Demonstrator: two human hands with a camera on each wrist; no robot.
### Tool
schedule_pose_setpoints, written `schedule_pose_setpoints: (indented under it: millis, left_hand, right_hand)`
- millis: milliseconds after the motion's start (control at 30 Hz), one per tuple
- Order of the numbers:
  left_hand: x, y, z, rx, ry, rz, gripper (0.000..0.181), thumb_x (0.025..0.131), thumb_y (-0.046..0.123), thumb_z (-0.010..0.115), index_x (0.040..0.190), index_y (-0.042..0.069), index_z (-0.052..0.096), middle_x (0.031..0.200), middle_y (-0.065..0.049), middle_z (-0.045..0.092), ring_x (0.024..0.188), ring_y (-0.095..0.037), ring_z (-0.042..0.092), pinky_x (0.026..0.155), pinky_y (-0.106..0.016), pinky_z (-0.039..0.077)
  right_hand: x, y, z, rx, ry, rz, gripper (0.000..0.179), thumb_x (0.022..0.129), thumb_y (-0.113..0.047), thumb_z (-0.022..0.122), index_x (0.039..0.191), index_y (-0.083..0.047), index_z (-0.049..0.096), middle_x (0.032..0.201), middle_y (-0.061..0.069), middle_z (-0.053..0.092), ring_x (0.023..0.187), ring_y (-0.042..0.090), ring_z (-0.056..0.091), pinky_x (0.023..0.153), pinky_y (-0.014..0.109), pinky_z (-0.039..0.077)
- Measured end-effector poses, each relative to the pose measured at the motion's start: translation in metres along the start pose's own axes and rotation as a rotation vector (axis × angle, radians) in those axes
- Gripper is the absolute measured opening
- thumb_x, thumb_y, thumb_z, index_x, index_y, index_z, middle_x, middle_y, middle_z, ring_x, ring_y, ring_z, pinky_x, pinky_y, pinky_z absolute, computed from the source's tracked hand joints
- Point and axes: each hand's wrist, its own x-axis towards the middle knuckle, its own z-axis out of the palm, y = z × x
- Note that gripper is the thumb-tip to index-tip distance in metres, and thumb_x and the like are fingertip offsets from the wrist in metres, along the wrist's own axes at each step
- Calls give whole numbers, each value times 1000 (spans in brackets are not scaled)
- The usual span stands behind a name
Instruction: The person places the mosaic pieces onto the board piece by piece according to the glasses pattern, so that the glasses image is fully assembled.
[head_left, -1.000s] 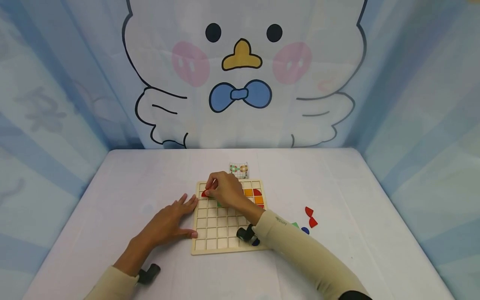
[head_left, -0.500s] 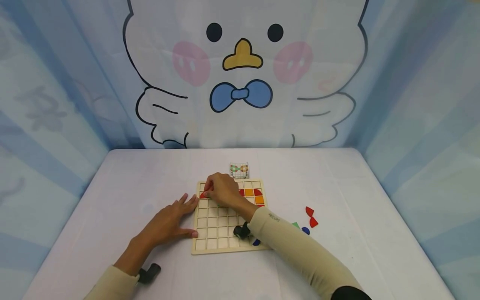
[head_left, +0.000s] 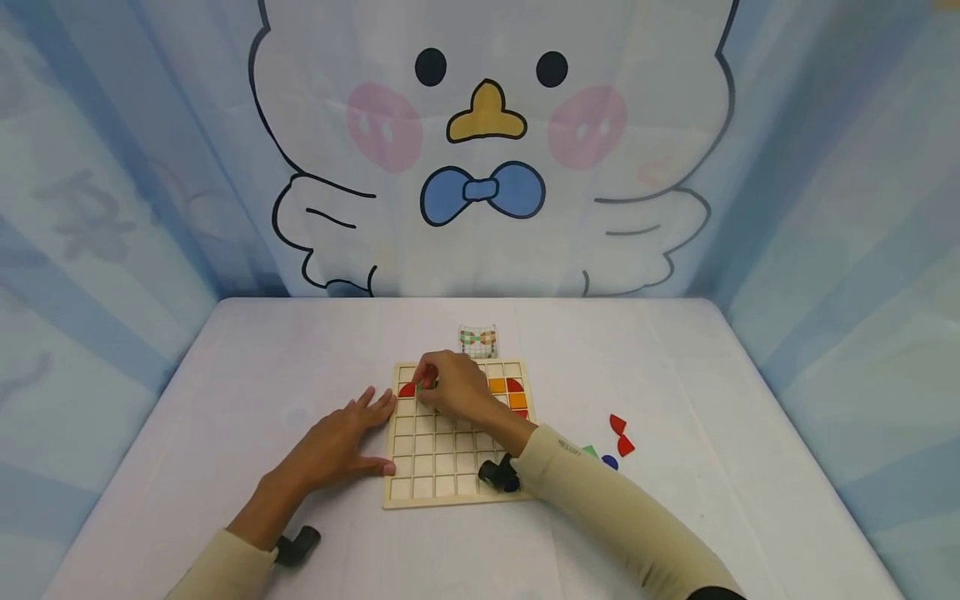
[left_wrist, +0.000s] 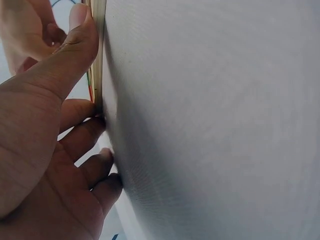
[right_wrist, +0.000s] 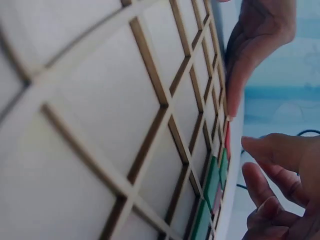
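Observation:
A wooden grid board (head_left: 423, 467) lies on the table, with a red quarter-circle tile (head_left: 407, 390) in a cell near its upper left. My left hand (head_left: 337, 446) rests along the board's left edge, fingers spread and thumb touching the rim. Over the upper left cells is my right hand (head_left: 456, 385), just right of that red tile. In the right wrist view its thumb and fingers (right_wrist: 272, 150) are apart with nothing between them. Green tiles (right_wrist: 212, 177) sit in cells close by, partly hidden by this hand in the head view.
Orange square tiles (head_left: 518, 401) and another red tile (head_left: 514, 385) fill cells at the board's upper right. A pattern card (head_left: 477, 340) lies behind the board. Right of it are loose red pieces (head_left: 626, 446), a blue piece (head_left: 610, 461) and a green piece (head_left: 590, 451).
My right hand has drawn back to the right from the red quarter-circle tile, which now shows whole in its cell. The left hand stays at the board's edge.

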Motion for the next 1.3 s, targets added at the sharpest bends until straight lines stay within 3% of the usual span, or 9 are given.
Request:
schedule_pose_setpoints:
  millis: [300,533,800,1100,1300]
  left_hand:
    - [-1,2,0,-4,-10,-25,106,80,51,89,164,12,40,172,-14,37,157,-51,33,122,-71,34]
    - [-1,3,2,4,-5,-29,106,79,51,90,164,13,40,172,-12,37,159,-48,31,123,-69,34]
    - [-1,4,0,22,-9,-32,107,79,51,90,164,12,39,172,-13,38,159,-47,32,122,-69,35]
    - [-1,5,-3,17,-10,-44,107,78,50,91,164,12,40,171,-14,38,158,-49,33,121,-70,36]
    - [1,1,1,12,-12,-36,108,78,51,91,164,12,39,172,-13,37,159,-48,31,123,-69,34]
  right_hand:
    - [-35,13,-31,90,40,-25,17,87,-12,88,99,-13,77,92,-1,74,87,21,70,74,31,51]
    - [-63,32,-59,97,82,68,16,88,-13,86,102,-14,77,91,-3,69,71,17,55,62,29,46]
    - [-92,57,-87,48,142,153,19,89,-14,87,105,-13,77,98,1,74,87,25,57,77,33,47]
    - [-131,81,-106,13,173,249,23,89,-14,86,110,-13,77,96,0,74,77,21,52,63,28,46]
    - [-157,98,-112,-2,145,301,25,88,-15,87,111,-16,78,96,-1,73,80,21,52,64,27,45]
